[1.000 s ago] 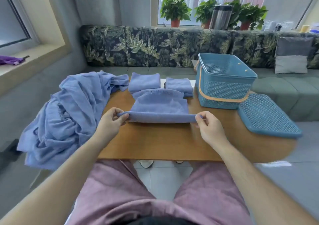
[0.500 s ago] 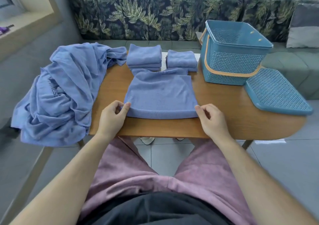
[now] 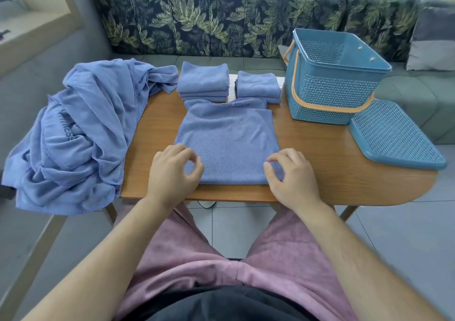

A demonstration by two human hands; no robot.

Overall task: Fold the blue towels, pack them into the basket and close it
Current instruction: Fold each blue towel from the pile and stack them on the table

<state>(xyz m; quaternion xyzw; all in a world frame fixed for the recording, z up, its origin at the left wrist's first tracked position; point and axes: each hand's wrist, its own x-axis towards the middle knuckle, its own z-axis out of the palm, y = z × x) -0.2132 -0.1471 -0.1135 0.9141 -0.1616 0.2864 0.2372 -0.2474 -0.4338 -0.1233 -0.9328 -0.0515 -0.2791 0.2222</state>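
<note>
A half-folded blue towel (image 3: 229, 138) lies flat in the middle of the wooden table (image 3: 320, 173). My left hand (image 3: 172, 173) lies on its near left corner, thumb and forefinger curled together and pinching the cloth. My right hand (image 3: 293, 175) pinches the near right corner the same way. Two stacks of folded blue towels (image 3: 203, 79) (image 3: 258, 85) stand behind it. A heap of unfolded blue towels (image 3: 78, 128) hangs over the table's left end. The blue basket (image 3: 330, 92) stands open at the back right, with its lid (image 3: 394, 136) flat beside it.
A leaf-patterned sofa (image 3: 197, 20) runs along behind the table, with a grey cushion (image 3: 433, 40) at its right end. The table's near edge is just above my lap. Tiled floor shows below and to the right.
The towel that I held up by its near edge now lies flat on the table. Both hands have moved inward from its outer corners onto the cloth. The view has tilted down.
</note>
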